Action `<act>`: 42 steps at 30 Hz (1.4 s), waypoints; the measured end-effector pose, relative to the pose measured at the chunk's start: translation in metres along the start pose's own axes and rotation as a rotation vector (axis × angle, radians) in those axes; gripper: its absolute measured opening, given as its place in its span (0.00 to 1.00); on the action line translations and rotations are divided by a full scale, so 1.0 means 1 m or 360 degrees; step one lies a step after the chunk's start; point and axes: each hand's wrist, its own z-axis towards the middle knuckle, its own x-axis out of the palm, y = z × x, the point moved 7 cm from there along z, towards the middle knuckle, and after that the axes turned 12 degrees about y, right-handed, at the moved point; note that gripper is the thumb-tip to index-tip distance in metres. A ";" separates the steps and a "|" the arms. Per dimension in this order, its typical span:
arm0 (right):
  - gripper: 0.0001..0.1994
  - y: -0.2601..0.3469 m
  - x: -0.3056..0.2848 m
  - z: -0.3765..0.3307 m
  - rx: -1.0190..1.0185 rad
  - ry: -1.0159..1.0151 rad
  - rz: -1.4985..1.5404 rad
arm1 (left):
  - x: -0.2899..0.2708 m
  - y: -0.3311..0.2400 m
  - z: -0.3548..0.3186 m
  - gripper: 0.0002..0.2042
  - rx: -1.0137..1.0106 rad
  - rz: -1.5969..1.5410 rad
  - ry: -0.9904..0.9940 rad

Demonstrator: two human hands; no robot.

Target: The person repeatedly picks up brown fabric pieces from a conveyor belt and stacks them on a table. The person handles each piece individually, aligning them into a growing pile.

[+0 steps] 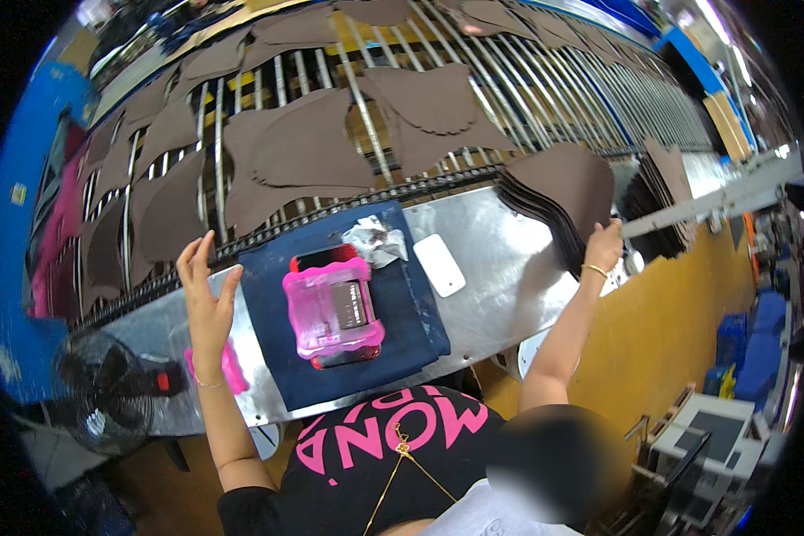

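At the right end of the metal table lies a stack of dark brown cut pieces point(563, 192) with rounded edges. My right hand point(604, 247) is at the stack's right edge, its fingers closed on the brown piece there; the fingertips are partly hidden. My left hand point(207, 290) is raised over the table's left part, fingers spread and holding nothing. Between my hands, a pink wavy-edged holder point(308, 313) with a dark block in it sits across a red and black flat object point(323, 258). Both rest on a dark blue cloth pad point(272, 366).
A crumpled stained white rag point(377, 241) and a white rounded flat object point(439, 265) lie nearby. Beyond the table, a roller conveyor point(366, 134) carries several brown pieces. A black fan point(103, 384) stands left. A metal arm point(710, 207) extends near my right hand.
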 end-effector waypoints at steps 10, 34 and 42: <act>0.16 0.042 -0.087 -0.018 -0.0572 -0.0241 0.0769 | -0.003 0.021 -0.033 0.27 -0.0172 -0.0141 -0.0047; 0.23 -0.059 0.051 0.040 0.0065 0.0151 0.0495 | 0.023 0.038 -0.035 0.29 -0.0208 -0.0261 0.0002; 0.30 -0.063 0.045 0.051 0.0082 0.0459 0.0362 | 0.023 0.033 -0.033 0.29 -0.0195 -0.0251 -0.0001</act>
